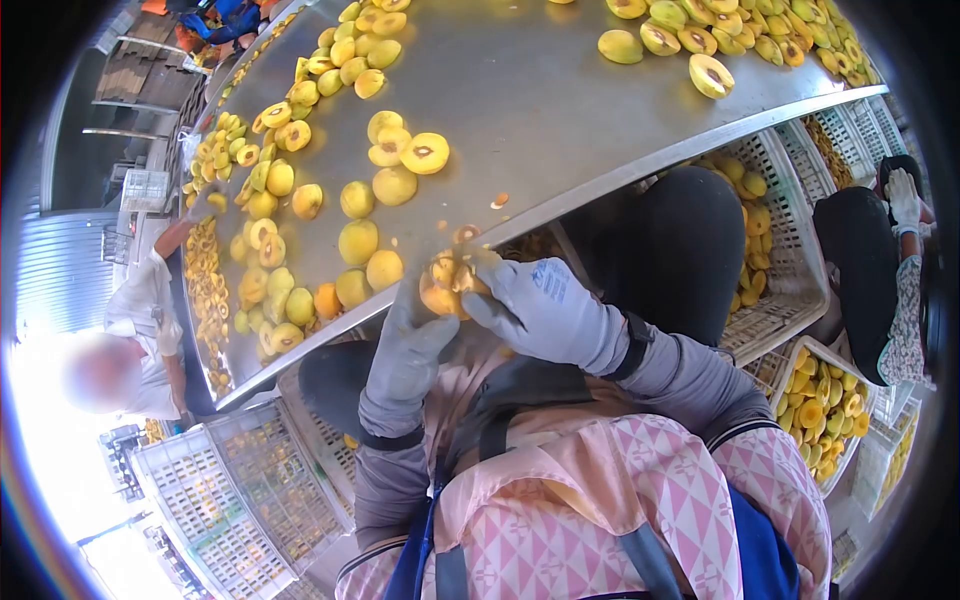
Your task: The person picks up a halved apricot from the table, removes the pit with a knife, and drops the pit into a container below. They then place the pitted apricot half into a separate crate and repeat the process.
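A cut yellow peach (438, 290) is held over the near edge of the metal table, slightly blurred. My left hand (408, 345), in a grey glove, is closed around its left side. My right hand (545, 305), gloved alike, closes its fingers and thumb on the peach's right side. Whether a small tool is hidden in those fingers, I cannot make out. Just past my hands, small orange scraps (499, 201) lie on the metal. Whole peaches (384, 269) rest along the edge to the left, and a halved peach (425, 153) shows its brown centre farther up.
The metal table (520, 110) carries peach piles (770, 25) at far right and along its left side. A co-worker (140, 330) reaches in from the left. White crates (225, 500) stand lower left, and a crate of peaches (825, 410) stands at right, near another person's gloved hand (903, 200).
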Action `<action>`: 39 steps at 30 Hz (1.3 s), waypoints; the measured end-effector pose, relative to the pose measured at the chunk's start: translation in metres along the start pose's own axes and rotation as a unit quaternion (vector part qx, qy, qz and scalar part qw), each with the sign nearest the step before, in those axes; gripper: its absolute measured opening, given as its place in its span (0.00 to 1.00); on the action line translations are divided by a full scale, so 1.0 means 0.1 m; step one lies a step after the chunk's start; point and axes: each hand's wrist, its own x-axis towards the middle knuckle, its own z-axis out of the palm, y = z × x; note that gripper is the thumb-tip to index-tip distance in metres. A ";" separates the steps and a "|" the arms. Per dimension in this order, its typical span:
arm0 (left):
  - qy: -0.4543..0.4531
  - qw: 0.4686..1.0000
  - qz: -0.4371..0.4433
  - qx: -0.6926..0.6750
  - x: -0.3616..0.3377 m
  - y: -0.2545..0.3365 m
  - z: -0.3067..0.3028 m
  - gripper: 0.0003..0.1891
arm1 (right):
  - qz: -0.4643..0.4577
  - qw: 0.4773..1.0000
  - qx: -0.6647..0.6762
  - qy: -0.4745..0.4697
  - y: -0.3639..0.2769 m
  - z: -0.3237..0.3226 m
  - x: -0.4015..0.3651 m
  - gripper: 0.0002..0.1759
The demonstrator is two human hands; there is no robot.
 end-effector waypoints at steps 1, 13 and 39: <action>0.004 0.997 0.025 -0.072 0.01 -0.03 -0.03 0.30 | -0.001 1.000 0.000 -0.005 -0.03 0.00 0.00 0.16; 0.273 0.936 0.204 0.082 0.19 -0.30 0.15 0.18 | 0.141 0.974 0.175 0.022 -0.16 0.21 -0.12 0.13; 0.202 0.943 0.167 0.204 0.19 -0.28 0.01 0.20 | -0.036 0.998 0.001 -0.050 -0.13 0.10 -0.21 0.10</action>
